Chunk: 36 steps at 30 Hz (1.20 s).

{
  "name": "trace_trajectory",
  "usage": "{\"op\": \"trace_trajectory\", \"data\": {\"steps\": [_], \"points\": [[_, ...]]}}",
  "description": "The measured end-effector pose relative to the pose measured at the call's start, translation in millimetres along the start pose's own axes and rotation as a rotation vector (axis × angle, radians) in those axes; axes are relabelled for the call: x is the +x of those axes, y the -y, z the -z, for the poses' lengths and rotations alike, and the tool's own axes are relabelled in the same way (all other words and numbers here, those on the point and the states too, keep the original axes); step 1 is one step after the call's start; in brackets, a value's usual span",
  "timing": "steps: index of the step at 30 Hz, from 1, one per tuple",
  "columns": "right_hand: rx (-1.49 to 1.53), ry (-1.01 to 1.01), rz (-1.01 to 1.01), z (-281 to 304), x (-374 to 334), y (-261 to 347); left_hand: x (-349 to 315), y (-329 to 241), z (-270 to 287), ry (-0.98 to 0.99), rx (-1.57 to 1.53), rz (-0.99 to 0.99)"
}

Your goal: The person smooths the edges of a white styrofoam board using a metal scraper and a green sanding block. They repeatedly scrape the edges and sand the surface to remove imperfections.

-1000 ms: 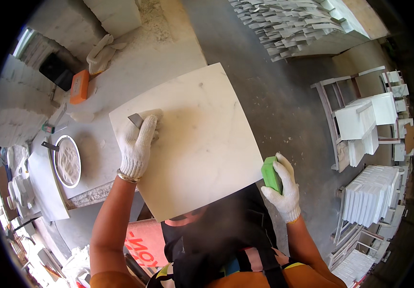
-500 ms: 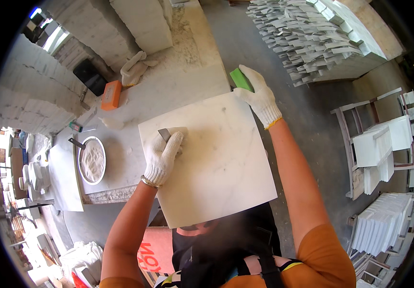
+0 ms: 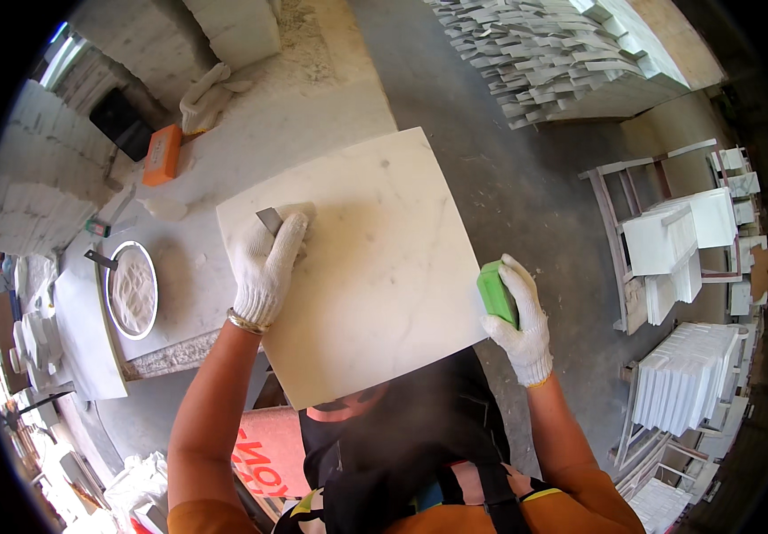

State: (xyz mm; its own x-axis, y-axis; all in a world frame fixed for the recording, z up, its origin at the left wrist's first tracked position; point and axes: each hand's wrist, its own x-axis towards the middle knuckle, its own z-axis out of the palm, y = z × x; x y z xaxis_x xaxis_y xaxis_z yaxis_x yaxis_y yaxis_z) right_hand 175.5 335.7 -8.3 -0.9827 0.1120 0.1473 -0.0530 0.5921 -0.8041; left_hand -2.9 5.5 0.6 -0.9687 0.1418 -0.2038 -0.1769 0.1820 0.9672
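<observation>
Stone-topped desk (image 3: pixel 299 147) at your left, dusty toward its far end, and on and over it lies the pale slab (image 3: pixel 370 285), tilted across your view, right side and near corner out past the desk. Your left hand (image 3: pixel 259 262) rests on its left part, thumb and fingers pinching a grey flat piece (image 3: pixel 269 220). And over on the right edge, your right hand (image 3: pixel 523 325) has its fingers wrapped round a green block (image 3: pixel 496 294); contact with the slab is too close to call.

How far along? Mid-work, I'd judge, with both hands occupied; which edges are done and which are left, you can't tell from this view.

Now the room: the far and right edges can be reached from outside, with grey floor (image 3: pixel 544 214) running on to the wooden rack (image 3: pixel 611 240). Your body sits right behind the near edge. Tighter on the left: a round basin (image 3: pixel 156 294) stands near, the orange box (image 3: pixel 162 154) beyond it.
</observation>
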Motion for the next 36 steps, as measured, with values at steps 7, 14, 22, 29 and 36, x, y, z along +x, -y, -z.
{"op": "trace_trajectory", "data": {"steps": [7,14,22,29,36], "points": [[0.049,-0.062,0.202,-66,221,-20,4,-2,3,0.026,0.012,-0.006],[0.118,-0.030,0.124,-67,214,-21,3,0,4,-0.002,-0.019,0.010],[-0.048,-0.010,-0.018,15,-45,-3,4,2,-3,0.023,-0.004,-0.033],[-0.069,-0.069,-0.141,52,-55,0,2,4,2,0.021,-0.029,-0.047],[0.153,0.034,0.128,-24,164,35,2,-2,4,0.034,0.026,-0.095]]}}
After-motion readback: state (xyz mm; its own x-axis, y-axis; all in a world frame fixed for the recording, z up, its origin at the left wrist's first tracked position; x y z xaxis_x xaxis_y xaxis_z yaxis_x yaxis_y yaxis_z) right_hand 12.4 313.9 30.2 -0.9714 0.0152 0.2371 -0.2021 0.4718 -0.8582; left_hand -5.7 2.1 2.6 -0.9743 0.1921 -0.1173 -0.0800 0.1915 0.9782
